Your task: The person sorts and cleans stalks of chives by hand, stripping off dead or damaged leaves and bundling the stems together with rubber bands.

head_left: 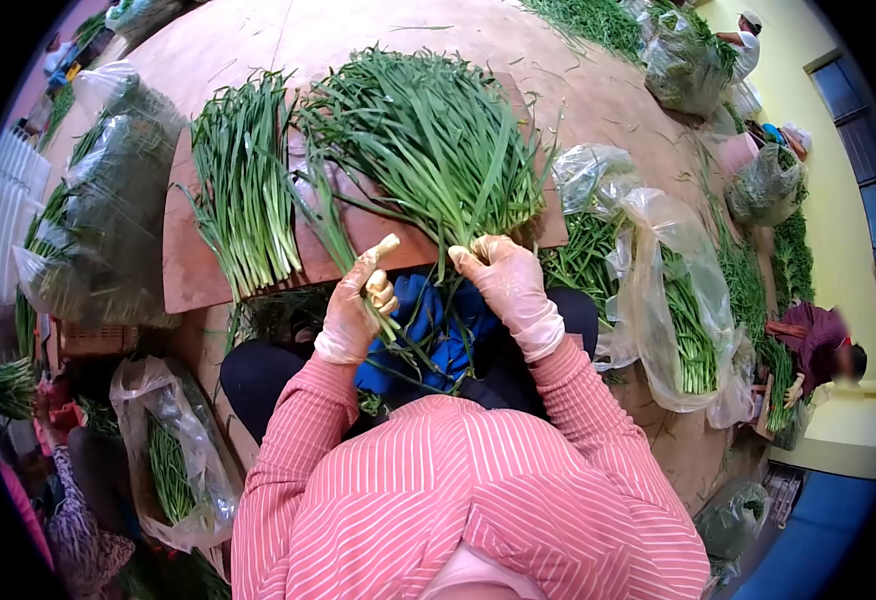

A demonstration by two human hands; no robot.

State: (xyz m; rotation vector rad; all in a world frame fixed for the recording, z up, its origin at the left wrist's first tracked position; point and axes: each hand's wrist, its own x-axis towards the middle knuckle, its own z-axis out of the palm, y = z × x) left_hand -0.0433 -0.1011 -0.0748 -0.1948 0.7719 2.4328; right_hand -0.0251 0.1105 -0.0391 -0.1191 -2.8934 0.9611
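My left hand (358, 305), in a thin pale glove, is closed around a small bunch of garlic chives (330, 225), its leaves pointing up and away from me and the stem ends coming out below the fist. My gloved right hand (513, 285) pinches the stem ends at the near edge of a large loose pile of garlic chives (428, 140). To the left, a neater bundle of garlic chives (243, 180) lies with its pale stems toward me. Both heaps rest on a brown board (186, 262) in front of my knees.
Blue cloth (418, 310) and stray leaves lie on my lap. Plastic bags of greens stand at the left (108, 200) and right (683, 300), with another bag (173, 450) lower left. A person in a dark red top (813, 335) works at the far right; others appear at the edges.
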